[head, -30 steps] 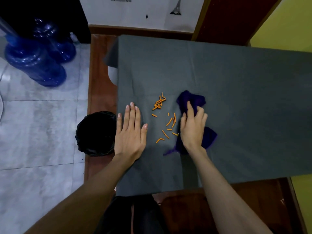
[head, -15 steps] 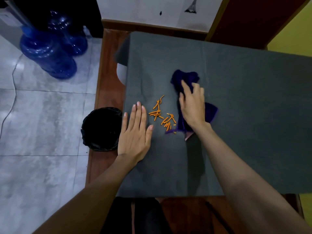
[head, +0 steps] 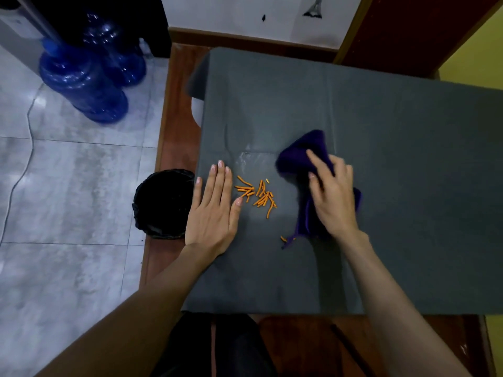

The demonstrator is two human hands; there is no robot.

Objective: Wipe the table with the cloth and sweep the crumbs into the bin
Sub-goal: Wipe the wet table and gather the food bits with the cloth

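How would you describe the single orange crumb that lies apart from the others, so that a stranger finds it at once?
Start at the grey table and find the purple cloth under the right hand. Follow the cloth to its near corner, towards the person. The stray crumb lies beside that corner, alone, while the main crumb pile sits next to the left hand.

The table (head: pixel 381 110) is covered by a grey cloth sheet, matt and finely woven, with a few soft creases and one small shiny smear near the left hand (head: pixel 213 210). Under the right hand (head: pixel 333 198) the cloth (head: pixel 304 148) is deep purple, plush and matt, bunched in folds. The crumbs (head: pixel 257 194) are dry-looking orange sticks. The bin (head: pixel 160 202) is lined with thin black plastic, faintly glossy and crinkled. Below the table lies polished reddish wood (head: pixel 174 126), and beside it the floor (head: pixel 68 186) is glossy grey tile. The jugs (head: pixel 81 83) look like translucent blue plastic, though blurred.
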